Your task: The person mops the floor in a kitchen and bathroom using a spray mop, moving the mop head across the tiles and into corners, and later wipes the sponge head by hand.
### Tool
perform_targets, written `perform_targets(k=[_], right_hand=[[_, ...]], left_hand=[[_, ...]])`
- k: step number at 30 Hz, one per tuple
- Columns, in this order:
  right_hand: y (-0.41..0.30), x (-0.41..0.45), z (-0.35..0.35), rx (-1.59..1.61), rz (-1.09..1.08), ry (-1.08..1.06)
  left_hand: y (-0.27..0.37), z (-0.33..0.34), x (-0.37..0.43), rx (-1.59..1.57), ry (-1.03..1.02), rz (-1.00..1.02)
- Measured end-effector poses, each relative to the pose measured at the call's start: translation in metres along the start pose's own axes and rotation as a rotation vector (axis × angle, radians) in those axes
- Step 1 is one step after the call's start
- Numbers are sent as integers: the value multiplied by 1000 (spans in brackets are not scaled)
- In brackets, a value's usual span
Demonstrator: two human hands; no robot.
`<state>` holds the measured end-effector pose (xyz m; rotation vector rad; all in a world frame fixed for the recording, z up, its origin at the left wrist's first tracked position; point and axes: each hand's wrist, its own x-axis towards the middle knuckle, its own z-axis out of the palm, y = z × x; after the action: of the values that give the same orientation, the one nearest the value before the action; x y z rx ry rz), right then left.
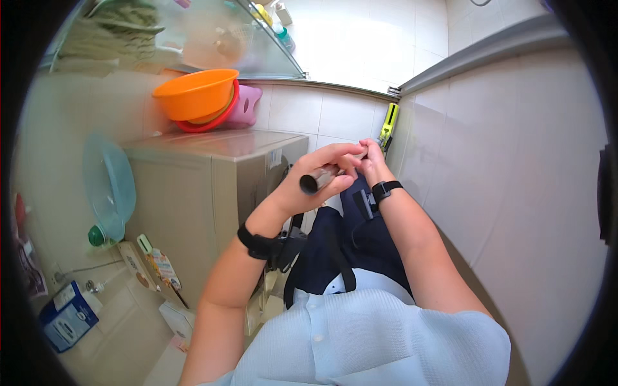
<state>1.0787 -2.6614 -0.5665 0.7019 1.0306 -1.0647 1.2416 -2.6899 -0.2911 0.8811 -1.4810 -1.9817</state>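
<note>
A shiny metal tube (326,176) slants across the middle, its dark open end towards the lower left. My left hand (316,173) is wrapped around it near that end, thumb below and fingers above. Farther along, my right hand (372,155) grips the tube. Just beyond my right hand lies a lime-green and black floor head (389,123), beside the right wall; my right hand hides whether the tube joins it. Both wrists wear black straps with small devices.
To the left stands a beige box-shaped appliance or cabinet (169,193). Behind it are an orange basin (198,94), a red basin (212,124) and a pink plastic stool (247,103). A glass panel (270,65), a metal floor track (347,88) and bottles (284,37) lie beyond. A tiled wall (483,144) bounds the right.
</note>
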Motion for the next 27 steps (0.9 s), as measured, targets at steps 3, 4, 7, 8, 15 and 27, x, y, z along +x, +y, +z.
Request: perform_targets(k=[3,4,7,8,15,27], right_hand=[[7,5,37,13,16,51],[3,13,46,37,-36,94],[-14,35,62,21,-47,165],[-14,45,71,19,-63,208],[70,40,135,-275,46,345],[84,33,166,-955,374,113]], left_hand=[[-6,-37,22,63,-2,-13],[-9,-45,35,105,6,-17],[-17,-65,66,152,17,-75],[-15,-72,71,154,68,-74],[20,-96,2,188,442,-219],[51,-52,-21,160,749,-166]])
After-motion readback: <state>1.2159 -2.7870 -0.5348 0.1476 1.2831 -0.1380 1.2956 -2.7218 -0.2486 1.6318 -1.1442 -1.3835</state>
